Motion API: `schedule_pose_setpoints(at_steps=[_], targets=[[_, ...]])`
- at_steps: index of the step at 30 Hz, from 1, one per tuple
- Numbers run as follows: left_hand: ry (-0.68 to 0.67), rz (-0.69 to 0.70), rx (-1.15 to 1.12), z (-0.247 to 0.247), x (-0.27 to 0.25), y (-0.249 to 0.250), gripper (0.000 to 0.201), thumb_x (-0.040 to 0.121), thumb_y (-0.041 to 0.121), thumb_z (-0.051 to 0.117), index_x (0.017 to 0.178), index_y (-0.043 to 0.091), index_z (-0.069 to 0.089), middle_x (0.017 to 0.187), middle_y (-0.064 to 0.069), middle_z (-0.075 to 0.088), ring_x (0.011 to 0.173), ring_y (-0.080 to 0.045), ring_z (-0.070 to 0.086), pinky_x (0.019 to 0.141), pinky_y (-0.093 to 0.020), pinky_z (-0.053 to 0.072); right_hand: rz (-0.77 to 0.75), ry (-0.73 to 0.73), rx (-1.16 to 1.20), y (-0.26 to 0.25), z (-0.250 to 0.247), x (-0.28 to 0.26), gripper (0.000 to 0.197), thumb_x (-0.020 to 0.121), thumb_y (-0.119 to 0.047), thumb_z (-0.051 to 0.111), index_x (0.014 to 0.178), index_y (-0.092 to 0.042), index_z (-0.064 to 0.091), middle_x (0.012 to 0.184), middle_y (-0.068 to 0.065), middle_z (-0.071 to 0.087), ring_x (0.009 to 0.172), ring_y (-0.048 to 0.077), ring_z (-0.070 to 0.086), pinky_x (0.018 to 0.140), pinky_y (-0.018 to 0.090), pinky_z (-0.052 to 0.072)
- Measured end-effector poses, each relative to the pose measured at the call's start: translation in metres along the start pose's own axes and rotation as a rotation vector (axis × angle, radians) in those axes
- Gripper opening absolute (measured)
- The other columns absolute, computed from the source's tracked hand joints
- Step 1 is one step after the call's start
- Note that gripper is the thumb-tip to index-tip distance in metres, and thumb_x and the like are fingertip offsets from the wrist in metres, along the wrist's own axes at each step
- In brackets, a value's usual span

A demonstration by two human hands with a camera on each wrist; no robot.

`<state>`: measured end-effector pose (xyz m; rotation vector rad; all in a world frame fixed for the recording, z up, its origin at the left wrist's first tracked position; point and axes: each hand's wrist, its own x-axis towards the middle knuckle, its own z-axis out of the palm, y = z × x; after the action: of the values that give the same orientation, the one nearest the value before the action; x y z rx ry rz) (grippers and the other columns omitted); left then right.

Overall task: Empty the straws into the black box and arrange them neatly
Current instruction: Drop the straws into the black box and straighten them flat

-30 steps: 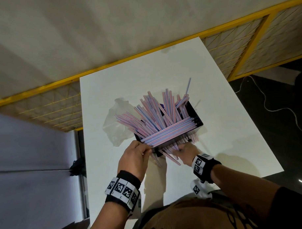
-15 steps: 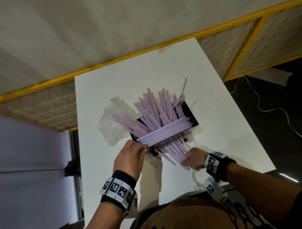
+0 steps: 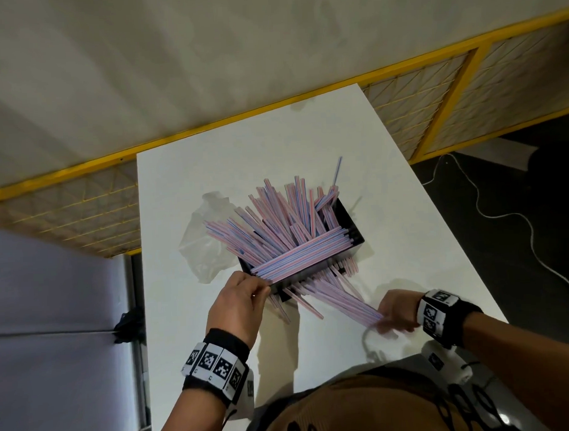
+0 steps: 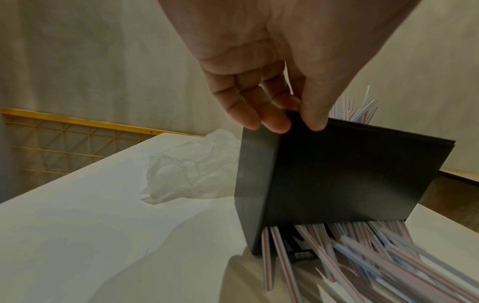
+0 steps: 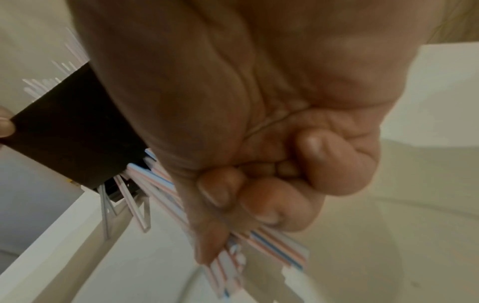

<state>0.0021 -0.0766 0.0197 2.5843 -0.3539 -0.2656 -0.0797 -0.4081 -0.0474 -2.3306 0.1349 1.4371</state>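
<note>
Tidying is the step they're on, not emptying: the striped straws [image 3: 297,244] are mostly in the black box [image 3: 347,214] already, but it's a mess. Some fan out over the far rim, one flat bundle lies across the top, and a good handful poke out from under the box's near side onto the white surface [image 3: 216,146]. The left hand [image 3: 238,309] pinches the box's near corner, thumb on one face and fingers on the other, and in the wrist view the box looks tipped up off the surface. The right hand [image 3: 397,311], near the box, is curled around the ends of those stray straws. The crumpled clear bag [image 3: 206,240] sits just beside the box. My guess is the next move is pulling that bunch free, then laying it parallel inside without knocking more out.
</note>
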Motion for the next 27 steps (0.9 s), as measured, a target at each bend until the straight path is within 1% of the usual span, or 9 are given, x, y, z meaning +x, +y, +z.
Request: schedule_pose_setpoints(at_steps=[5, 9, 12, 14, 17, 19, 21, 24, 27], targets=[[-0.003, 0.003, -0.049, 0.002, 0.0, 0.0, 0.007, 0.094, 0.028, 0.07, 0.098, 0.033, 0.074, 0.092, 0.022, 0.049, 0.073, 0.005, 0.055, 0.067, -0.003, 0.034, -0.041, -0.016, -0.008, 0.023, -0.006, -0.026, 0.02, 0.089, -0.033, 0.068, 0.083, -0.016, 0.077, 0.058, -0.007, 0.054, 0.038, 0.001, 0.044, 0.046, 0.013, 0.037], [0.012, 0.002, -0.162, -0.001, -0.004, 0.002, 0.011, 0.095, 0.028, 0.068, 0.1, 0.038, 0.069, 0.098, 0.021, 0.053, 0.083, 0.003, 0.06, 0.07, -0.003, 0.041, -0.097, 0.011, -0.017, 0.028, -0.018, -0.05, 0.022, 0.087, -0.041, 0.07, 0.09, -0.021, 0.077, 0.067, -0.007, 0.057, 0.059, 0.008, 0.049, 0.065, 0.025, 0.043], [0.103, -0.008, -0.238, -0.004, -0.009, 0.004, 0.012, 0.095, 0.031, 0.067, 0.104, 0.039, 0.066, 0.103, 0.022, 0.054, 0.08, -0.001, 0.062, 0.068, -0.007, 0.044, -0.174, 0.057, -0.017, 0.022, -0.037, -0.071, 0.016, 0.084, -0.038, 0.067, 0.073, -0.03, 0.074, 0.06, -0.012, 0.055, 0.054, 0.002, 0.046, 0.065, 0.024, 0.043], [0.153, -0.024, -0.292, -0.007, -0.013, 0.005, 0.015, 0.095, 0.029, 0.067, 0.105, 0.039, 0.065, 0.103, 0.022, 0.056, 0.079, -0.003, 0.063, 0.065, -0.008, 0.046, -0.255, 0.077, 0.023, 0.012, -0.051, -0.083, 0.022, 0.086, -0.037, 0.069, 0.064, -0.035, 0.07, 0.061, -0.011, 0.056, 0.056, 0.002, 0.047, 0.066, 0.024, 0.042], [0.173, -0.078, -0.426, -0.009, -0.015, 0.01, 0.023, 0.095, 0.02, 0.065, 0.106, 0.041, 0.066, 0.102, 0.019, 0.062, 0.077, -0.007, 0.063, 0.064, -0.014, 0.048, -0.327, 0.122, 0.064, -0.009, -0.073, -0.095, 0.017, 0.086, -0.041, 0.071, 0.072, -0.031, 0.07, 0.063, -0.009, 0.052, 0.057, 0.003, 0.045, 0.062, 0.023, 0.038], [0.117, -0.119, -0.535, -0.011, -0.015, 0.019, 0.031, 0.092, 0.012, 0.067, 0.105, 0.04, 0.066, 0.099, 0.015, 0.068, 0.078, -0.01, 0.065, 0.065, -0.019, 0.05, -0.383, 0.156, 0.075, -0.027, -0.088, -0.097, 0.021, 0.088, -0.044, 0.071, 0.069, -0.036, 0.066, 0.059, -0.013, 0.049, 0.054, 0.003, 0.044, 0.056, 0.019, 0.033], [-0.026, -0.116, -0.682, -0.013, -0.012, 0.034, 0.034, 0.085, 0.012, 0.07, 0.103, 0.04, 0.066, 0.096, 0.008, 0.072, 0.087, -0.015, 0.068, 0.066, -0.022, 0.053, -0.453, 0.192, 0.062, -0.048, -0.101, -0.096, 0.022, 0.091, -0.042, 0.071, 0.07, -0.038, 0.065, 0.057, -0.017, 0.05, 0.055, 0.002, 0.046, 0.056, 0.019, 0.034], [-0.202, -0.063, -1.004, -0.021, -0.005, 0.054, 0.041, 0.078, 0.017, 0.082, 0.112, 0.036, 0.068, 0.108, 0.0, 0.077, 0.104, -0.02, 0.072, 0.081, -0.023, 0.058, -0.521, 0.306, -0.047, -0.078, -0.118, -0.086, 0.009, 0.093, -0.037, 0.07, 0.087, -0.031, 0.073, 0.069, -0.013, 0.06, 0.066, 0.006, 0.055, 0.062, 0.024, 0.039], [-0.157, -0.08, -1.202, -0.022, 0.009, 0.067, 0.057, 0.081, 0.017, 0.086, 0.133, 0.027, 0.065, 0.127, -0.006, 0.072, 0.119, -0.023, 0.068, 0.091, -0.026, 0.057, -0.557, 0.413, -0.154, -0.101, -0.128, -0.073, 0.011, 0.093, -0.034, 0.067, 0.092, -0.026, 0.074, 0.073, -0.005, 0.061, 0.069, 0.013, 0.055, 0.061, 0.028, 0.039]])
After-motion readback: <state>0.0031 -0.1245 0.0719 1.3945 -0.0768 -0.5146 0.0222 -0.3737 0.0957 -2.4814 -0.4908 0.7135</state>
